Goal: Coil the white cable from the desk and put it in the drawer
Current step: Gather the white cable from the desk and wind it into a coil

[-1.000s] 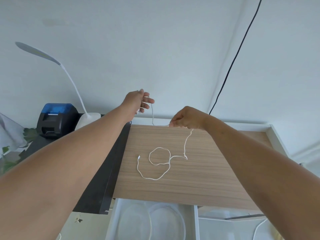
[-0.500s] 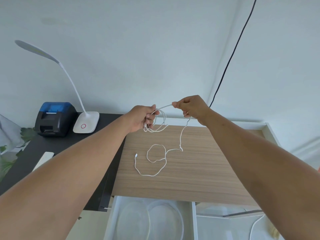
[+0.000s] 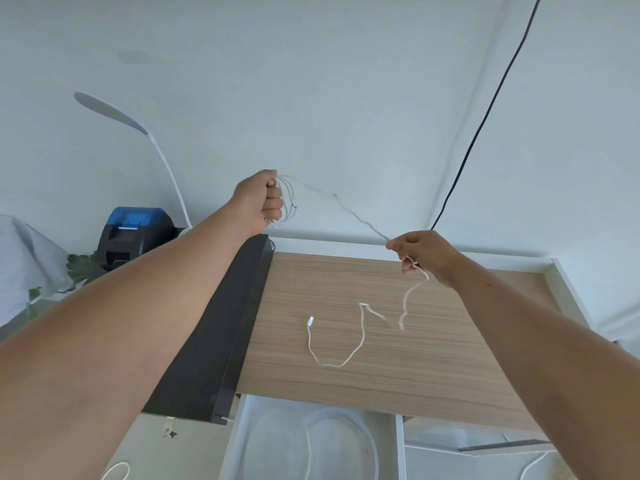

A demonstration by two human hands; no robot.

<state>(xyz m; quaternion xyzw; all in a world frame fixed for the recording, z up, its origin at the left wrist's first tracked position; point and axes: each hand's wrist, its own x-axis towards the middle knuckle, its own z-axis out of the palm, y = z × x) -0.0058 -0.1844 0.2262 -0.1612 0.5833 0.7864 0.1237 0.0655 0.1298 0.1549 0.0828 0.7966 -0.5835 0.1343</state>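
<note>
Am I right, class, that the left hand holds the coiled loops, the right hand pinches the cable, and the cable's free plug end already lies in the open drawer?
Not quite. In the head view the plug end lies on the wooden desk, not in the drawer. The left hand holds the loops and the right hand pinches the white cable.

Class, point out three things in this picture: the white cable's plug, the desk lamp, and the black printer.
plug (image 3: 311, 320), head view, on the connector tip lying on the wood top
lamp (image 3: 110, 113), head view, on its flat head
printer (image 3: 133, 233), head view, on its black front
</note>
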